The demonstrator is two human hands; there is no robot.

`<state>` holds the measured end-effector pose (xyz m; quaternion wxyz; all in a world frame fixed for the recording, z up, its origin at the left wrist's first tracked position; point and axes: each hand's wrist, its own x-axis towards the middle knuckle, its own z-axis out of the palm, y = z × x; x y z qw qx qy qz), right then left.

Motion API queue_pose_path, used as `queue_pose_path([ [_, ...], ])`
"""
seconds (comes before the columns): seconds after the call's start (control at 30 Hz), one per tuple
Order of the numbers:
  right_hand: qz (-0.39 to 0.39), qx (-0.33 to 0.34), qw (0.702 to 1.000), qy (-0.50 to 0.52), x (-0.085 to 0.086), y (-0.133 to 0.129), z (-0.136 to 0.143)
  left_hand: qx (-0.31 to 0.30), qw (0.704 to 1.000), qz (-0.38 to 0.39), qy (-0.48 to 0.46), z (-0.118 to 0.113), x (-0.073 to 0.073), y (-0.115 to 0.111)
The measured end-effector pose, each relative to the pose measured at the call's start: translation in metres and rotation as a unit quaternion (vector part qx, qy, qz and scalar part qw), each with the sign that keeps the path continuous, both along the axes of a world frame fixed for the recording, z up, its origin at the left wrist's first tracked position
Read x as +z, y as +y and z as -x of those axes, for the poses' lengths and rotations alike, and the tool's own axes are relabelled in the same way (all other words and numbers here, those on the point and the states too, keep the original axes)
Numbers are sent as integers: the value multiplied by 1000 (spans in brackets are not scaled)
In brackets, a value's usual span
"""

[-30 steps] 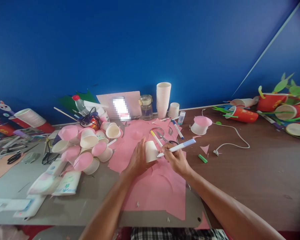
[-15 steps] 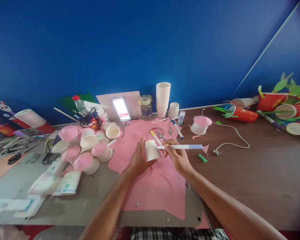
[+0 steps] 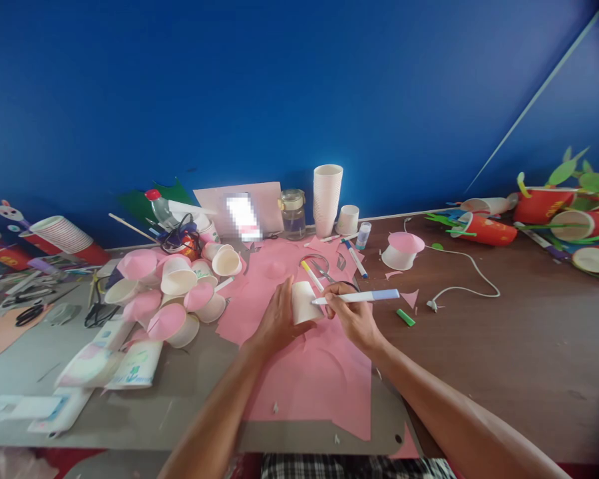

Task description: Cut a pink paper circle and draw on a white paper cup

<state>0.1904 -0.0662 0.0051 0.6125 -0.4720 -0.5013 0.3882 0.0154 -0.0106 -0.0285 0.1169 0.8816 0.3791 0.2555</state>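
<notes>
A white paper cup (image 3: 305, 304) is held by my left hand (image 3: 278, 318), fingers along its left side and thumb beneath it. My right hand (image 3: 352, 316) grips a white marker (image 3: 362, 297) like a pen, its tip at the cup's side. Whether the tip touches the cup, I cannot tell. Pink paper (image 3: 309, 386) lies under both hands. Just beyond the cup rest a yellow-and-white marker (image 3: 310, 274) and a pair of scissors (image 3: 324, 269). A green marker cap (image 3: 405, 317) lies to the right of my right hand.
Several paper cups with pink paper tops (image 3: 167, 322) crowd the left. Behind stand a tall stack of white cups (image 3: 327, 199), a glass jar (image 3: 293, 214) and a blurred phone (image 3: 243, 216). To the right are a pink-topped cup (image 3: 402, 251), a white cable (image 3: 479, 266) and red cups (image 3: 489, 227).
The marker has tilted slightly, its tip now lower on the cup's side. The cup has turned a little in my left hand; both hands keep their hold.
</notes>
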Motion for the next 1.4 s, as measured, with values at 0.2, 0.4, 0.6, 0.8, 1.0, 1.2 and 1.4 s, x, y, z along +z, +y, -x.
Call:
queue_pose_path([
  [0.2, 7, -4, 1000, 10, 2, -1, 0, -7, 1000, -9, -3, 0, 0, 0],
  [0.4, 25, -21, 999, 15, 5, -1, 2, -2, 1000, -5, 2, 0, 0, 0],
  [0.6, 23, -19, 999, 20, 4, -1, 2, 0, 1000, 0, 2, 0, 1, -1],
  [0.8, 34, 4, 999, 22, 0, -2, -1, -5, 1000, -2, -1, -1, 2, -1],
  [1.0, 37, -11, 999, 28, 1, -1, 0, -3, 1000, 9, -3, -1, 1, 0],
  [1.2, 32, -24, 999, 18, 3, -1, 1, 0, 1000, 22, -2, -1, 6, -3],
  [1.4, 31, -29, 999, 21, 4, -1, 1, 11, 999, 40, 11, -2, 12, -6],
])
